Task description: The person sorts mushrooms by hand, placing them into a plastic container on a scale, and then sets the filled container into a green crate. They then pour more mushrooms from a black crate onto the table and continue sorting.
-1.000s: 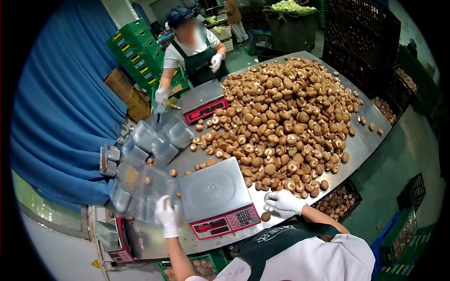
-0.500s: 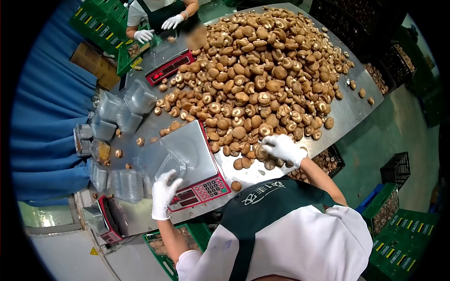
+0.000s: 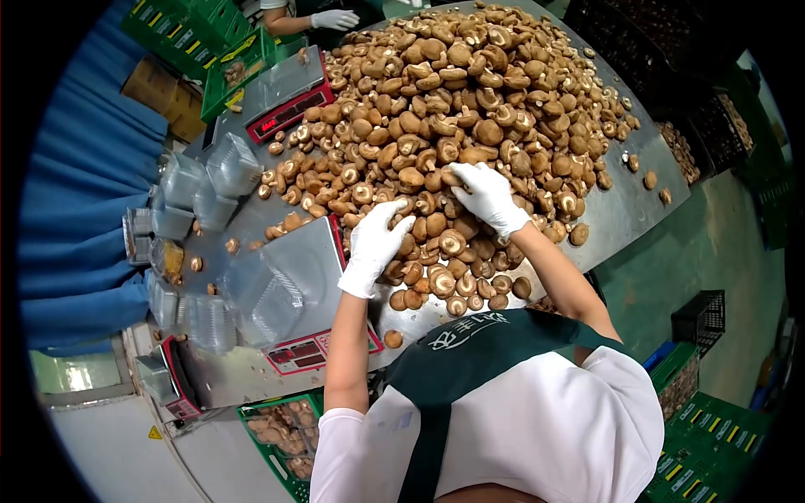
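Note:
A large heap of brown shiitake mushrooms [image 3: 478, 92] covers much of the metal table. My left hand [image 3: 375, 250], in a white glove, reaches to the left side of the heap; its thumb and fingers are apart and touch or nearly touch mushrooms. Higher in the heap, my right hand [image 3: 488, 199], also gloved, has its fingertips and thumb around a mushroom [image 3: 450, 176]. Left of my left hand is a red-framed scale [image 3: 323, 243] bearing a clear plastic tray [image 3: 275, 306]. Several loose mushrooms [image 3: 457, 305] lie near the table's front edge.
Stacked clear plastic trays [image 3: 210, 323] stand on the left of the table [image 3: 662, 172]. Another scale [image 3: 289, 113] is at the far side, near a co-worker's gloved hand [image 3: 335, 19]. A green crate [image 3: 285, 436] of packed mushrooms sits below the front edge. Black crates [image 3: 700, 318] stand right.
My left hand has moved from the tray on the scale up and right to the heap. My right hand has moved farther into the heap. More mushrooms lie near the front edge.

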Action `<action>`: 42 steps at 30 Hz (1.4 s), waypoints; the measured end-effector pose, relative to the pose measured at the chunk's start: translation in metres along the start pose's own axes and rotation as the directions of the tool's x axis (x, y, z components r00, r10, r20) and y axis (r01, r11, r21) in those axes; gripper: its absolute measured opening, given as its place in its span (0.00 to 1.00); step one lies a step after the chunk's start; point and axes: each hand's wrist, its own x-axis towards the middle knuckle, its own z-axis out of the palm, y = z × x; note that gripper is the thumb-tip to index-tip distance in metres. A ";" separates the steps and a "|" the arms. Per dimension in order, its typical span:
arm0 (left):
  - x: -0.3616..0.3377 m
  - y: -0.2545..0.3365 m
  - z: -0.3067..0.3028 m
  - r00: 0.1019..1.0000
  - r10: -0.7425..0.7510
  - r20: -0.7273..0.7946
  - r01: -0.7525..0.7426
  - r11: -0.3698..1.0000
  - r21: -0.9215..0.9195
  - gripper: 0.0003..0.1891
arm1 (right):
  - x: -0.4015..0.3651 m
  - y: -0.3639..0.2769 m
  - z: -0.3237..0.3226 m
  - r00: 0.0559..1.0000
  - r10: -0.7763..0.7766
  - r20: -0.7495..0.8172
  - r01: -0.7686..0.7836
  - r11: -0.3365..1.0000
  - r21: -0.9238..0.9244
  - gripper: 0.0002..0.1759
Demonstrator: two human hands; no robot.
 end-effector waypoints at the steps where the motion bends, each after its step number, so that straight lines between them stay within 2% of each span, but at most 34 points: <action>1: 0.002 0.000 0.006 1.000 -0.005 -0.013 0.006 0.998 0.060 0.16 | 0.000 -0.001 -0.008 0.988 0.141 -0.066 -0.125 0.972 0.197 0.22; 2: 0.002 -0.001 0.011 1.000 -0.012 -0.012 0.013 0.998 0.061 0.16 | 0.000 0.001 -0.021 0.935 0.346 0.085 -0.338 0.788 0.514 0.20; 4: 0.001 0.000 0.019 0.996 -0.081 -0.026 0.083 0.991 0.104 0.17 | -0.004 0.011 -0.056 0.836 0.454 0.309 -0.485 0.347 0.803 0.21; 6: 0.000 -0.003 0.030 0.995 -0.097 -0.014 0.098 0.989 0.113 0.17 | -0.024 0.058 -0.045 0.822 0.405 0.400 -0.366 -0.161 0.917 0.23; 7: -0.001 -0.004 0.036 0.995 -0.095 -0.020 0.097 0.988 0.119 0.17 | -0.023 0.057 -0.055 0.774 0.465 0.429 -0.323 -0.293 0.900 0.22; 8: -0.002 -0.003 0.041 0.995 -0.094 -0.024 0.096 0.988 0.123 0.17 | -0.021 0.062 -0.068 0.828 0.371 0.422 -0.319 -0.308 0.896 0.20; 10: -0.003 0.006 0.048 0.993 -0.116 -0.027 0.118 0.989 0.091 0.18 | -0.019 0.073 -0.068 0.748 0.468 0.470 -0.362 -0.305 0.881 0.19; 11: -0.004 0.008 0.053 0.994 -0.105 -0.031 0.108 0.990 0.086 0.18 | -0.013 0.075 -0.065 0.703 0.540 0.463 -0.450 -0.166 0.877 0.16; 12: -0.005 0.009 0.057 0.995 -0.095 -0.036 0.098 0.992 0.082 0.18 | -0.008 0.074 -0.063 0.771 0.535 0.344 -0.472 0.119 0.873 0.14; 14: -0.008 0.009 0.064 0.996 -0.067 -0.054 0.074 0.988 0.136 0.17 | 0.008 0.055 -0.068 0.779 0.451 0.436 -0.619 0.437 0.652 0.15; 15: -0.009 0.008 0.064 0.995 -0.079 -0.060 0.085 0.990 0.113 0.17 | 0.020 0.042 -0.073 0.798 0.406 0.445 -0.584 0.702 0.407 0.20; 16: -0.011 0.008 0.064 0.994 -0.091 -0.066 0.096 0.991 0.089 0.17 | 0.020 0.042 -0.053 0.920 0.250 0.301 -0.325 0.917 0.231 0.27; 17: -0.014 0.008 0.062 0.994 -0.091 -0.066 0.097 0.991 0.092 0.17 | 0.021 0.042 -0.037 0.954 0.154 0.256 -0.178 0.981 0.074 0.29; 18: -0.017 0.006 0.058 0.992 -0.094 -0.090 0.101 0.992 0.072 0.17 | 0.023 0.042 -0.024 0.973 0.048 0.226 -0.028 0.995 -0.093 0.31; 19: -0.020 0.005 0.054 0.989 -0.097 -0.115 0.103 0.993 0.051 0.16 | 0.026 0.041 -0.016 0.953 0.079 0.292 -0.014 0.976 -0.218 0.30; 20: -0.023 0.006 0.050 0.989 -0.095 -0.116 0.102 0.993 0.053 0.16 | 0.027 0.045 -0.014 0.954 0.078 0.290 -0.014 0.976 -0.218 0.30; 22: -0.028 0.013 0.042 0.964 -0.259 -0.057 0.239 0.942 -0.234 0.16 | 0.032 0.049 -0.017 0.950 0.128 0.286 -0.120 0.992 -0.045 0.29; 24: -0.032 0.006 0.049 0.951 -0.301 0.068 0.287 0.782 -0.553 0.16 | 0.027 0.048 -0.031 0.916 0.287 0.280 -0.331 0.935 0.125 0.24; 25: -0.033 0.017 0.046 0.924 -0.321 0.209 0.368 0.591 -0.718 0.19 | 0.026 0.039 -0.044 0.833 0.390 0.394 -0.512 0.813 0.277 0.24; 26: -0.033 0.030 0.044 0.888 -0.300 0.348 0.444 0.359 -0.821 0.23 | 0.025 0.024 -0.061 0.726 0.451 0.518 -0.670 0.632 0.389 0.23; 27: -0.034 0.035 0.050 0.888 -0.183 0.423 0.453 0.183 -0.872 0.30 | 0.019 0.008 -0.068 0.777 0.389 0.495 -0.620 0.610 0.494 0.23; 28: -0.035 0.038 0.065 0.880 -0.111 0.461 0.459 -0.050 -0.887 0.37 | 0.005 0.003 -0.057 0.838 0.290 0.463 -0.533 0.621 0.575 0.23; 29: -0.035 0.039 0.077 0.851 -0.084 0.518 0.477 -0.285 -0.831 0.38 | -0.002 -0.010 -0.053 0.915 0.119 0.385 -0.353 0.698 0.623 0.23; 30: -0.035 0.041 0.085 0.823 -0.044 0.566 0.471 -0.502 -0.725 0.39 | -0.011 -0.020 -0.057 0.867 0.024 0.497 -0.318 0.796 0.516 0.23; 31: -0.033 0.053 0.082 0.789 -0.153 0.595 0.427 -0.560 -0.710 0.38 | -0.018 -0.027 -0.051 0.919 -0.102 0.381 -0.134 0.829 0.544 0.23; 32: -0.030 0.042 0.093 0.787 -0.109 0.607 0.346 -0.736 -0.581 0.31 | -0.020 -0.031 -0.047 0.939 -0.230 0.257 0.055 0.836 0.546 0.24; 34: -0.033 0.051 0.080 0.821 -0.067 0.567 0.389 -0.660 -0.642 0.24 | -0.011 -0.026 -0.054 0.941 -0.130 0.314 -0.114 0.749 0.652 0.24; 35: -0.037 0.034 0.083 0.790 -0.055 0.610 0.366 -0.756 -0.543 0.20 | -0.002 -0.018 -0.055 0.964 -0.067 0.257 -0.104 0.796 0.597 0.23; 36: -0.040 0.022 0.087 0.781 0.017 0.624 0.364 -0.825 -0.433 0.21 | 0.011 -0.010 -0.057 0.980 -0.037 0.197 -0.047 0.913 0.405 0.20; 37: -0.043 0.017 0.085 0.786 0.027 0.617 0.344 -0.849 -0.401 0.21 | 0.021 0.003 -0.055 0.980 0.004 0.200 -0.036 0.987 0.157 0.21; 38: -0.046 0.013 0.084 0.793 0.037 0.608 0.325 -0.871 -0.369 0.20 | 0.030 0.022 -0.041 0.987 0.011 0.163 0.002 0.997 -0.080 0.25; 39: -0.049 0.010 0.084 0.805 0.010 0.594 0.331 -0.838 -0.435 0.20 | 0.043 0.031 -0.041 0.975 0.069 0.210 0.007 0.939 -0.343 0.26; 40: -0.052 0.009 0.084 0.817 -0.017 0.577 0.334 -0.801 -0.496 0.20 | 0.049 0.048 -0.028 0.992 0.033 0.125 0.025 0.901 -0.433 0.25; 42: -0.053 0.009 0.083 0.803 -0.009 0.596 0.383 -0.758 -0.528 0.24 | 0.056 0.070 -0.008 0.996 0.020 0.089 0.027 0.866 -0.499 0.16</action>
